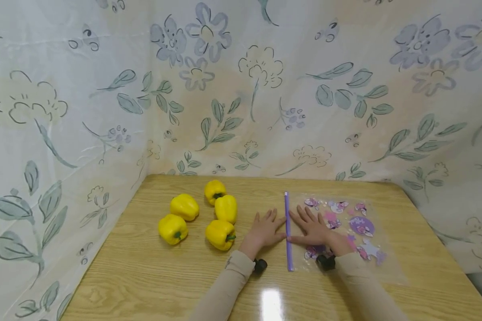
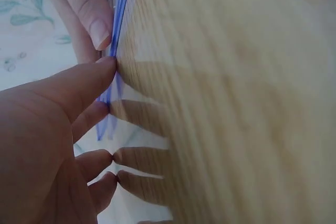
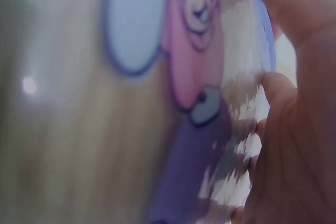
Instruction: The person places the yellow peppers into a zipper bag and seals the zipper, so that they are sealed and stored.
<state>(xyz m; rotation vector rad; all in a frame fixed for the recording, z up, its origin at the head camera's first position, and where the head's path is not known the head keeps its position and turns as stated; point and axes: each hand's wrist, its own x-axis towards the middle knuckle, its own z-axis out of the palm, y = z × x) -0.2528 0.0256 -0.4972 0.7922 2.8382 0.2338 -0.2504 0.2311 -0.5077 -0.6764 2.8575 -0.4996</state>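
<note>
A clear plastic bag with pink cartoon print and purple zip strip is lying at 3 o'clock on the brown wooden bench. I'm watching the left grip and right grip resting released, touching it; 5 yellow bell peppers are sitting at 10 o'clock.

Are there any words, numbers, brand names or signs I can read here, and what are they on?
None that can be read.
Clear bag: cartoon pictures, no readable words.
Purple circle on it: pale marks, too small to tell.
Yellow peppers: no writing visible.
</note>
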